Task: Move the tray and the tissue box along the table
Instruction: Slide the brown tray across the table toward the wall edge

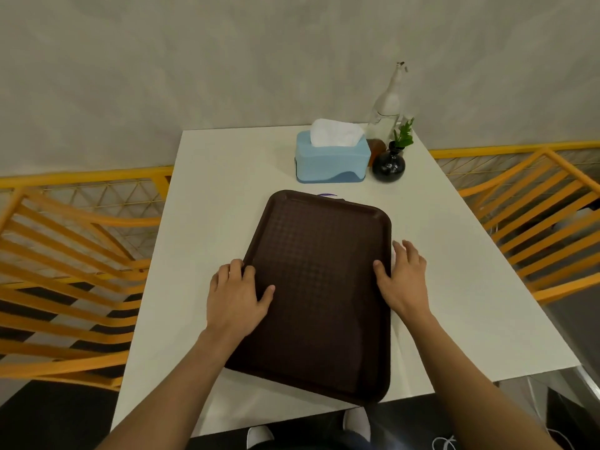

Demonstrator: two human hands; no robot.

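Note:
A dark brown tray (319, 287) lies slightly skewed on the white table (211, 196), its near corner reaching the front edge. My left hand (238, 295) grips the tray's left rim, thumb on the inside. My right hand (402, 279) holds the right rim, fingers spread along the outside and thumb on top. A light blue tissue box (331, 160) with a white tissue sticking up stands beyond the tray near the far edge, apart from it.
To the right of the tissue box stand a round black vase (389, 165) with a green sprig and a clear glass bottle (386, 105). Orange slatted chairs (74, 254) flank the table on both sides. A grey wall closes off the far side.

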